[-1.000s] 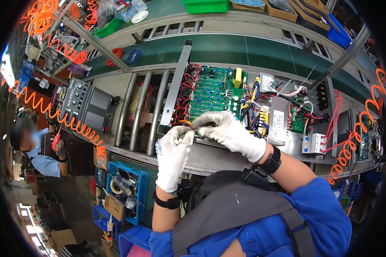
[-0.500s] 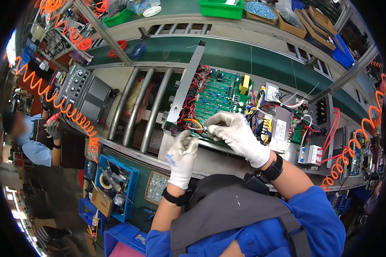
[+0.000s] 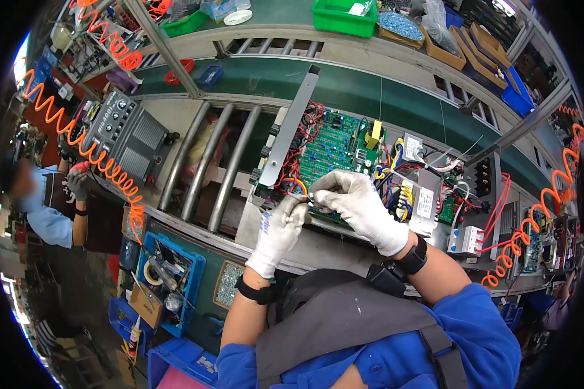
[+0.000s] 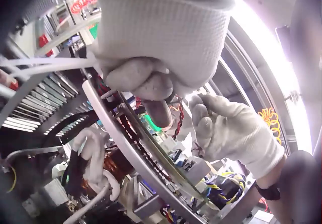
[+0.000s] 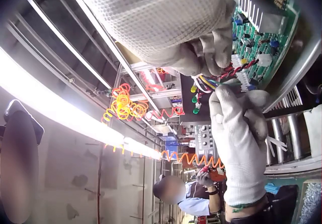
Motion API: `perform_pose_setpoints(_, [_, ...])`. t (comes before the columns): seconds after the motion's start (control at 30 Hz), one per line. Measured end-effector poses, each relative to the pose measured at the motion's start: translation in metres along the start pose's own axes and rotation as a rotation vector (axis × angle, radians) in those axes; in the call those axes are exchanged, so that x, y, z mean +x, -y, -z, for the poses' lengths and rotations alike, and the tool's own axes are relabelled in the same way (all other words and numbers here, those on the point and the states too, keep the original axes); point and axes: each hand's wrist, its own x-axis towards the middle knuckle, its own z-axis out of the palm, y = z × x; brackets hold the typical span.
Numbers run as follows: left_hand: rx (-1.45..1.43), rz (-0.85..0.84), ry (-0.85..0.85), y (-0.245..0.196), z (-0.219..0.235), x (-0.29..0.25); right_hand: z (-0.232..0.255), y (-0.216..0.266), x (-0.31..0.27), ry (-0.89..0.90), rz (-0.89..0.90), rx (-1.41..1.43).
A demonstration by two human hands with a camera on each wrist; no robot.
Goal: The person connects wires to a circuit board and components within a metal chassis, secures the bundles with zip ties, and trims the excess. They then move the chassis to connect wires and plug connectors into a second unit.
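Both hands wear white gloves and meet at the near edge of a green circuit board [image 3: 331, 146]. The left hand [image 3: 279, 230] pinches thin wires at its fingertips; the right wrist view shows coloured wires [image 5: 205, 83] running to it. The right hand [image 3: 357, 204], fingers bent, pinches wires just beside the left fingertips. A red and black twisted wire [image 5: 244, 69] passes by the right fingers [image 5: 214, 50]. The exact joint between the fingertips is hidden. A grey metal bar [image 3: 292, 126] stands left of the board, with bundled red wires [image 3: 313, 123] between them.
Steel rollers [image 3: 230, 172] and a grey welding machine [image 3: 126, 136] lie to the left. A blue tool crate [image 3: 191, 285] and a box of screws [image 3: 230, 282] sit below. Orange coiled hoses [image 3: 104, 162] hang at both sides. Another person [image 3: 52, 201] is at far left.
Over the last half second the left hand has come up to the right hand, closing the gap between their fingertips. The right hand has barely moved; the head view has shifted slightly.
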Motion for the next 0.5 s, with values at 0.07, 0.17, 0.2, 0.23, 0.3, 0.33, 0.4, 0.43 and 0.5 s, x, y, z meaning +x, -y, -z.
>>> perform_pose_setpoints(0.07, [0.088, -0.099, -0.004, 0.000, -0.001, 0.000, -0.002, 0.003, -0.001, 0.007, -0.041, 0.081])
perform_pose_setpoints(0.17, [0.367, -0.174, 0.024, 0.003, 0.002, -0.001, 0.000, 0.010, -0.001, -0.005, 0.003, 0.048])
perform_pose_setpoints(0.2, [0.365, -0.175, 0.025, 0.001, 0.002, -0.001, -0.001, 0.009, -0.001, -0.007, 0.002, 0.048])
perform_pose_setpoints(0.23, [0.259, -0.097, -0.010, -0.001, 0.003, -0.001, -0.002, 0.009, 0.000, -0.013, -0.031, 0.035])
perform_pose_setpoints(0.3, [0.092, -0.002, -0.048, -0.005, 0.002, 0.002, -0.005, 0.002, 0.000, -0.031, 0.009, -0.039])
perform_pose_setpoints(0.33, [0.093, -0.007, -0.045, -0.001, 0.003, 0.003, -0.005, 0.001, -0.001, -0.036, 0.013, -0.039])
perform_pose_setpoints(0.4, [-0.020, -0.034, -0.034, 0.011, 0.002, 0.005, -0.006, 0.006, -0.002, -0.034, 0.014, -0.119])
perform_pose_setpoints(0.43, [-0.019, -0.038, -0.029, 0.011, 0.002, 0.005, -0.007, 0.002, -0.001, -0.037, 0.030, -0.095])
perform_pose_setpoints(0.5, [0.157, -0.219, -0.070, 0.006, 0.003, 0.005, -0.009, 0.001, -0.001, -0.030, -0.003, -0.108])
